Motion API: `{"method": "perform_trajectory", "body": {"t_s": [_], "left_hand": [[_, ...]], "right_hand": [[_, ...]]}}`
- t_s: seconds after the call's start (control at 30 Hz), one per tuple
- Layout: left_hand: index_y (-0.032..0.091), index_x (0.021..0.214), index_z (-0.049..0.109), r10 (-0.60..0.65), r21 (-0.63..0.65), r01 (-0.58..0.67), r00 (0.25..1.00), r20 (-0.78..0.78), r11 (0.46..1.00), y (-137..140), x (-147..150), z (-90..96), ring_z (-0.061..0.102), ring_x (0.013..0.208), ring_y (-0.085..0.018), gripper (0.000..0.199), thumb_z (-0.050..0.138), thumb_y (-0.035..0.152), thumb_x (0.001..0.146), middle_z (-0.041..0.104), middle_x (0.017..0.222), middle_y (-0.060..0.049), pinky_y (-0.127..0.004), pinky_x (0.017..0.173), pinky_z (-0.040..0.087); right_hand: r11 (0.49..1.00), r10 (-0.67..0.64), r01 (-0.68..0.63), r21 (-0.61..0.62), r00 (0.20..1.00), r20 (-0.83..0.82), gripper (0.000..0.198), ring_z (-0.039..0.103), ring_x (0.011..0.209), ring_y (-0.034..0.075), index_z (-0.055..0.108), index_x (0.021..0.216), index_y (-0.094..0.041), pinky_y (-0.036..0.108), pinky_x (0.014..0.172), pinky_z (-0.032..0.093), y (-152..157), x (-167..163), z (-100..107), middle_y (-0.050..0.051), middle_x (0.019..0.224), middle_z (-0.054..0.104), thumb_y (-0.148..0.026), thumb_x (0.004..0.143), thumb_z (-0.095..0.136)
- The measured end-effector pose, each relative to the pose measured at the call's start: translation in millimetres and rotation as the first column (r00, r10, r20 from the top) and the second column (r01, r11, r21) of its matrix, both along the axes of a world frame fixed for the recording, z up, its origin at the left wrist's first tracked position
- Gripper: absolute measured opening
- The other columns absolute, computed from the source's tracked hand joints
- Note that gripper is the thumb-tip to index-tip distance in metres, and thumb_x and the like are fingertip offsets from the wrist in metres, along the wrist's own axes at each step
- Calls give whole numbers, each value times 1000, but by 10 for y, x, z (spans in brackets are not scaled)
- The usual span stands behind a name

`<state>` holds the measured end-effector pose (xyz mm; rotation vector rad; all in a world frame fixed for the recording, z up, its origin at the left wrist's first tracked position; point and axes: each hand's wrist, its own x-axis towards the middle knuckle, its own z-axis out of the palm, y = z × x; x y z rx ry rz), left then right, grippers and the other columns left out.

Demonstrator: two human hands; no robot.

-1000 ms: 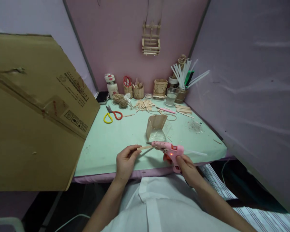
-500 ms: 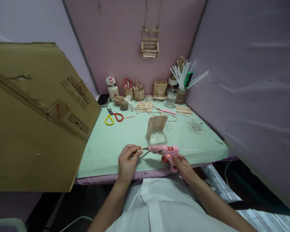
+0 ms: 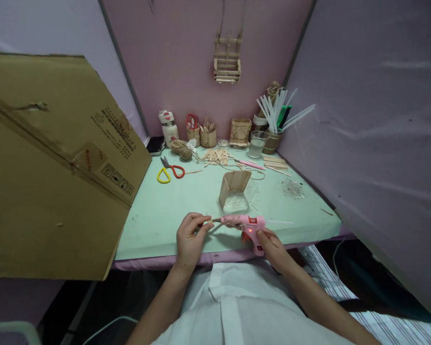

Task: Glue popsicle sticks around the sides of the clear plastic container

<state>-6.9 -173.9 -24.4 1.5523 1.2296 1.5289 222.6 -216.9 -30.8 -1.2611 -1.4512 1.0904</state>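
My right hand (image 3: 274, 245) is wrapped round the handle of a pink hot glue gun (image 3: 252, 229), whose small light glows orange-red. Its nozzle points left, and a clear glue stick (image 3: 280, 222) pokes out of its back end. At the nozzle tip, my left hand (image 3: 192, 238) pinches a small pale piece of wooden stick (image 3: 209, 221), mostly hidden by the fingertips. Just beyond the gun stands a clear plastic box (image 3: 236, 203) with wooden sticks (image 3: 237, 181) lining its back and left sides.
Scissors (image 3: 170, 170), a twine ball (image 3: 181, 150), loose wooden sticks (image 3: 217, 155) and a pink pen-like tool (image 3: 251, 165) lie farther back. A cup of water (image 3: 256, 144) stands near a pot of glue sticks (image 3: 273, 142). A large cardboard sheet (image 3: 57, 191) leans at left.
The camera view has shifted slightly. Both hands keep nearly the same pose, with the glue gun's nozzle still at the left fingertips.
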Motion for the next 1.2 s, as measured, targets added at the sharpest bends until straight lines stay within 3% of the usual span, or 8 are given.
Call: {"method": "perform_trajectory", "body": {"t_s": [0.1, 0.53, 0.83, 1.2], "left_hand": [[26, 83, 78, -6, -3, 6, 1000, 4, 1000, 3, -4, -11, 56, 68, -13, 9, 75, 26, 75, 64, 80, -1, -25, 67, 46], [25, 85, 77, 0, 29, 2, 998, -56, 1000, 9, -12, -27, 56, 68, -12, 8, 74, 28, 78, 63, 81, 0, -24, 66, 46], [24, 86, 76, 12, 60, -5, 994, -105, 998, 18, -18, -45, 54, 67, -10, 7, 73, 25, 80, 62, 82, 1, -22, 66, 46], [25, 87, 76, 23, 67, -15, 993, -117, 998, 13, -23, -47, 55, 67, -9, 8, 73, 24, 80, 62, 83, 2, -21, 64, 47]], "right_hand": [[1000, 22, -22, 1, 1000, -11, 62, 62, 79, 21, 75, 82, -18, 30, 78, 49, 4, 6, -14, 6, 81, 72, -71, 88, 44], [999, 38, -38, 4, 999, 3, 61, 54, 68, 17, 71, 77, -18, 27, 67, 44, -16, 16, 54, 4, 74, 66, -71, 88, 43], [1000, 1, 0, -8, 999, 39, 59, 57, 74, 19, 72, 81, -18, 28, 72, 45, -54, 106, -22, 5, 80, 68, -69, 89, 44], [1000, 0, 0, 5, 997, 72, 58, 55, 73, 18, 68, 79, -18, 29, 71, 44, -47, 82, 53, 4, 77, 65, -69, 89, 42]]}}
